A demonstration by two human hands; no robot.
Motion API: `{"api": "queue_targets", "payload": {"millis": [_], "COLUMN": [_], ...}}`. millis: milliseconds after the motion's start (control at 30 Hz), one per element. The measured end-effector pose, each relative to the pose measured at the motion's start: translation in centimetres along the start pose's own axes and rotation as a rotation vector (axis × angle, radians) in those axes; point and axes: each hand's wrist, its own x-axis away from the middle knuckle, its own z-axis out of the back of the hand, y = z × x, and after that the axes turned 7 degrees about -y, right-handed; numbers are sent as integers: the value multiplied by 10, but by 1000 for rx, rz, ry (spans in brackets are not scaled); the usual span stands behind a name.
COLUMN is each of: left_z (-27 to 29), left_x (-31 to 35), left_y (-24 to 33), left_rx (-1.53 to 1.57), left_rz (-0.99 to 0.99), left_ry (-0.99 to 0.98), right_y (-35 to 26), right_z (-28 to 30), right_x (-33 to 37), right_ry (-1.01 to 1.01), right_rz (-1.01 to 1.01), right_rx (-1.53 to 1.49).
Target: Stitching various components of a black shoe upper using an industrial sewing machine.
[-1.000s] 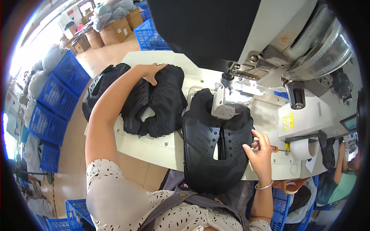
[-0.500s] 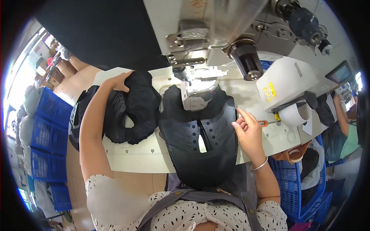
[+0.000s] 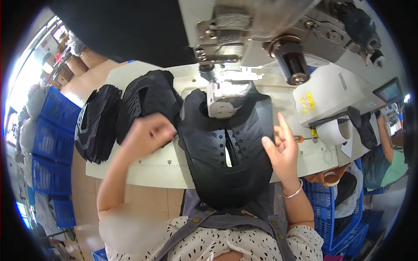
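Observation:
A black shoe upper (image 3: 230, 182) with rows of eyelet holes and a central slit lies under the presser area of the sewing machine head (image 3: 223, 104). Its near end hangs over the table's front edge, against my apron. Beside its right edge is my right hand (image 3: 283, 150), thumb and index finger stretched out and nothing held. My left hand (image 3: 152, 134), smeared by motion, passes over the near part of a second black upper (image 3: 150, 93) lying left of the machine. Whether its fingers touch that upper I cannot tell.
A stack of black-and-grey uppers (image 3: 99, 124) stands at the table's left end. An orange-handled tool (image 3: 298, 138) lies right of my right hand, near a white machine housing (image 3: 324, 89). Blue crates (image 3: 54, 156) line the left; another blue crate (image 3: 324, 213) sits at the right.
My left hand has come off the far edge of the left upper and swung nearer and rightward. That upper now lies turned, its eyelet rows showing. My right hand stays beside the machine's upper.

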Motion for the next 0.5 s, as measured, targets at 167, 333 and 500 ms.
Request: {"api": "queue_targets", "payload": {"millis": [167,333,500], "left_z": [-69,-106,-96], "left_x": [42,41,9], "left_y": [21,8,83], "left_rx": [523,1286,1577], "left_rz": [-13,-69,-1], "left_ry": [-479,-644,33], "right_y": [-13,-42,-34], "right_z": [7,-14,-1], "right_x": [0,-2,6], "right_ry": [-178,-116,-36], "right_rz": [-182,-149,-158], "right_rx": [-320,-615,-302]}}
